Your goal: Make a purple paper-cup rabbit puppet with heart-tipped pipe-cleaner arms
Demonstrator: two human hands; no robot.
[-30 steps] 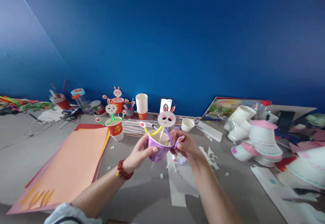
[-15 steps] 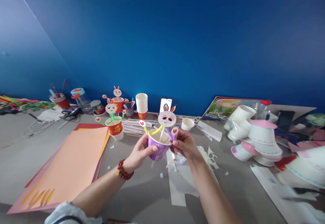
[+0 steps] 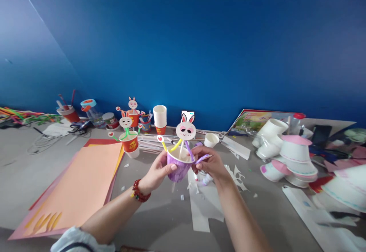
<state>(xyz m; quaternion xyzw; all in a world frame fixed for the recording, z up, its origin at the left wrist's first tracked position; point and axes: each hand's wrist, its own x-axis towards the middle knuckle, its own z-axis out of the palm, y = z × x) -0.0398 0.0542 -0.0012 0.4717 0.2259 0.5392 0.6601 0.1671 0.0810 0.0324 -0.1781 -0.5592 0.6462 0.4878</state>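
A purple-coloured paper cup (image 3: 179, 171) is gripped by its left side in my left hand (image 3: 160, 170), thumb across the front. A paper rabbit face (image 3: 186, 130) with pink-lined ears stands above the cup on a white stick. From inside the rim a yellow pipe cleaner arm (image 3: 175, 145) bends out to the left, with a white heart-marked paw (image 3: 160, 139) at its tip. My right hand (image 3: 210, 163) pinches the purple pipe cleaner arm (image 3: 202, 159) at the cup's right rim. That arm's heart-marked paw is not visible.
Two rabbit cups on red paper cups (image 3: 130, 145) stand behind to the left. Coloured paper sheets (image 3: 85, 172) lie at the left. Cut white paper (image 3: 200, 214) and scraps lie under the hands. White cup models (image 3: 297, 153) stand at right; a phone (image 3: 188, 113) leans behind.
My right hand has bent the purple arm outward and down to the right; its paw no longer faces me. The rabbit face has shifted slightly left. My left hand keeps its hold.
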